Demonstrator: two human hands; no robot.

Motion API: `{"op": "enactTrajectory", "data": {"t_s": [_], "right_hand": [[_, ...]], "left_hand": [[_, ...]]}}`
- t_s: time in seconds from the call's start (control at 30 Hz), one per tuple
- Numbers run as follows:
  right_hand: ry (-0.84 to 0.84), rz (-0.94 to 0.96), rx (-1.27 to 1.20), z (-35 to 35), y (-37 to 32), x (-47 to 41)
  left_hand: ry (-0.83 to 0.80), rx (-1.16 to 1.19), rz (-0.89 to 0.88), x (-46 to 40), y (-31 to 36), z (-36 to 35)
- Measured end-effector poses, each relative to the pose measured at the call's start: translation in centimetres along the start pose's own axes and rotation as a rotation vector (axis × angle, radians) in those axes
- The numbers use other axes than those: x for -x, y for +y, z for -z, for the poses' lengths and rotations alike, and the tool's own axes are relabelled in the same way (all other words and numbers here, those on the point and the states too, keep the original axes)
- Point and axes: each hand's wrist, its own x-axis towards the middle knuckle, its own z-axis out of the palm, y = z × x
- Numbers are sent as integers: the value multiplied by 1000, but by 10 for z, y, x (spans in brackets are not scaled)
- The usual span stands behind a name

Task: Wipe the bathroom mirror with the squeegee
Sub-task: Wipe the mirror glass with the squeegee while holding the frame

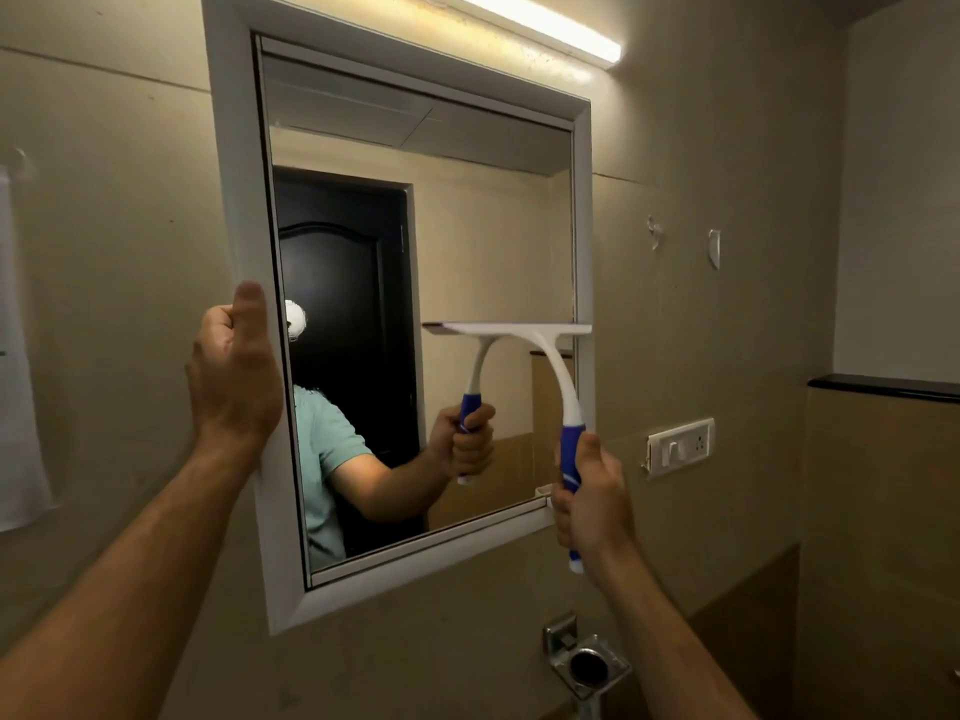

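Note:
The bathroom mirror [483,241] hangs on the wall in a white frame [234,210]. A white squeegee [540,340] with a blue handle has its blade lying level against the glass at the lower right, its right end over the frame. My right hand [592,506] grips the blue handle below the blade. My left hand [234,381] grips the left edge of the frame, thumb up along its front. The glass reflects my arm, the squeegee and a dark door.
A lit tube light [550,28] runs above the mirror. A switch plate [680,446] sits on the wall at the right, a dark ledge [883,387] beyond it. A metal holder [587,662] juts out below the mirror. White cloth [15,356] hangs at far left.

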Motion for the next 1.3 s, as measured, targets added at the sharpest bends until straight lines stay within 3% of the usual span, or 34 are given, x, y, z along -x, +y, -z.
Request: {"op": "enactTrajectory", "data": {"t_s": [0.4,0.67,1.03,1.3], "right_hand": [[6,-205,18,21,81,43],[65,-76,46,16,55,22],[0,-255,-14,28,108,60],[78,-119,39,21,75,45]], "left_hand": [[21,7,2,-2,-1,-1],[27,-24,16,0,-1,-1],[34,-4,39,-1,1,0],[13,-15,46,12,8,3]]}}
